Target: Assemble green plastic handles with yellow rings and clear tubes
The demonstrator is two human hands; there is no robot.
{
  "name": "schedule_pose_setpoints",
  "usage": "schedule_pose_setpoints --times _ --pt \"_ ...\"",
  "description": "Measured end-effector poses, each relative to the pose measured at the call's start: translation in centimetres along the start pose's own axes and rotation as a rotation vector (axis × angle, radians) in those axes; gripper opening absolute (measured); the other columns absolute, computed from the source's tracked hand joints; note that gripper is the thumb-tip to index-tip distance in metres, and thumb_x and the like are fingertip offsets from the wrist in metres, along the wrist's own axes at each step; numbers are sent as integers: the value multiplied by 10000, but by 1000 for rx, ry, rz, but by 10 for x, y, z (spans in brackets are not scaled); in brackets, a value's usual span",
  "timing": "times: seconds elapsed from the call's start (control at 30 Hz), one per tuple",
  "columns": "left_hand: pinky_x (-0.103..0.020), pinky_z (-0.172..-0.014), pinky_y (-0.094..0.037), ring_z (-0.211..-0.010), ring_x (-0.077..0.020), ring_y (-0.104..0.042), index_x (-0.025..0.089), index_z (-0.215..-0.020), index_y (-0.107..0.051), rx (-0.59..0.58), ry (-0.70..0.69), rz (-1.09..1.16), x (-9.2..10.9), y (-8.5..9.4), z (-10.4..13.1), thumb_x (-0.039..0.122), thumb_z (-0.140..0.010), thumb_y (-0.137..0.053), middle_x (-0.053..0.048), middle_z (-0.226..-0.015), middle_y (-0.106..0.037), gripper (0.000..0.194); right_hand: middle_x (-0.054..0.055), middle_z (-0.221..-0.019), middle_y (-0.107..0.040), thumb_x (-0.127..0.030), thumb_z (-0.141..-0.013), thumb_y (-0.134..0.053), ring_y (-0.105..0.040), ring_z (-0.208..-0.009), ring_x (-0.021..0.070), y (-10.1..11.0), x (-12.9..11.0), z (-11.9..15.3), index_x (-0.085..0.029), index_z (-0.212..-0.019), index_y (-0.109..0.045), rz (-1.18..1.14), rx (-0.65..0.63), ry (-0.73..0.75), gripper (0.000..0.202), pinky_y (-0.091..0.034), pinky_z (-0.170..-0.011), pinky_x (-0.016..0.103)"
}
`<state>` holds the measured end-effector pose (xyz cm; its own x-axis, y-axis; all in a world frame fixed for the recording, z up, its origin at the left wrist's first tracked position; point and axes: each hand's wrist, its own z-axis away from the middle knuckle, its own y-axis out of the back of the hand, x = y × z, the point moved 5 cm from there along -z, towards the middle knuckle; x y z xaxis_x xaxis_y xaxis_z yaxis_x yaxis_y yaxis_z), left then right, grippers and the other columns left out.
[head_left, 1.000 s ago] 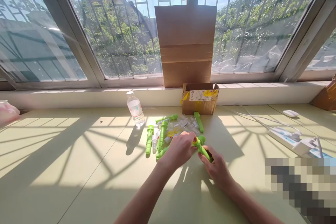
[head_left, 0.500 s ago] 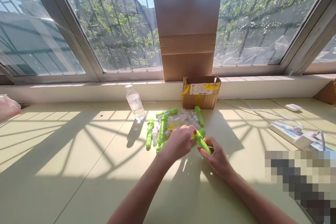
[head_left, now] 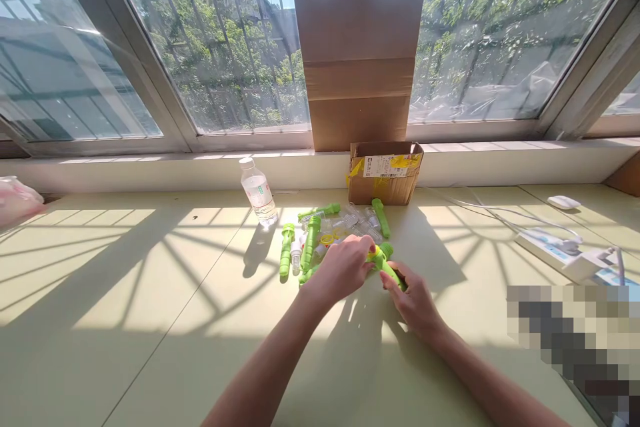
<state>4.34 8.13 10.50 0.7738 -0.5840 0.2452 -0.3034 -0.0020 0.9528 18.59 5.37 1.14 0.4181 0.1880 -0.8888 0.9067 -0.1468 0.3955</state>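
My right hand point(head_left: 414, 299) is closed around a bright green plastic tube point(head_left: 389, 271) with a wider head. At the tube's upper end, my left hand point(head_left: 347, 265) pinches a small yellow piece point(head_left: 373, 255), partly covered by the fingers. Just behind the held tube the ridged end of another green tube point(head_left: 387, 250) shows. Several more green tubes point(head_left: 311, 243) lie in a loose pile beyond my left hand. Among them are clear plastic pieces point(head_left: 354, 217), a yellow ring point(head_left: 327, 239) and a small clear tube with a white top point(head_left: 295, 259).
A water bottle point(head_left: 259, 193) stands left of the pile. Behind it is a small open cardboard box point(head_left: 385, 177), with a tall cardboard sheet point(head_left: 360, 60) against the window. A power strip point(head_left: 555, 257) with cables lies at right. A pink-white bag point(head_left: 17, 201) sits at far left.
My two hands stay together around the green tube, which has tilted slightly. The yellow piece at its end shows a little more. The view has shifted slightly.
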Motion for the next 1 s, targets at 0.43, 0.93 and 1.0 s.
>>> schedule_pose_setpoints --times 0.43,0.93,1.0 --pt "-286 -658 -472 -781 -186 -623 202 -968 -550 14 -65 40 3 6 -1 280 -824 -636 -12 -907 -641 185 -27 -623 -502 -411 -851 -543 -436 -565 126 0 0 3 -191 -897 -604 -2 -17 -8 233 -359 -546 251" --pt "-270 -647 -469 -731 -165 -615 203 -933 -559 26 -31 -1 3 2 -1 231 -861 -585 -15 -891 -636 82 -25 -637 -520 -396 -833 -558 -443 -572 133 0 3 2 -199 -903 -602 65 -5 26 214 -368 -552 254" --pt "-274 -661 -472 -753 -170 -619 202 -934 -557 28 -33 5 3 4 -1 233 -859 -590 -16 -906 -639 87 -25 -636 -515 -420 -856 -531 -439 -574 133 1 -1 3 -198 -931 -614 106 9 43 249 -375 -563 255"
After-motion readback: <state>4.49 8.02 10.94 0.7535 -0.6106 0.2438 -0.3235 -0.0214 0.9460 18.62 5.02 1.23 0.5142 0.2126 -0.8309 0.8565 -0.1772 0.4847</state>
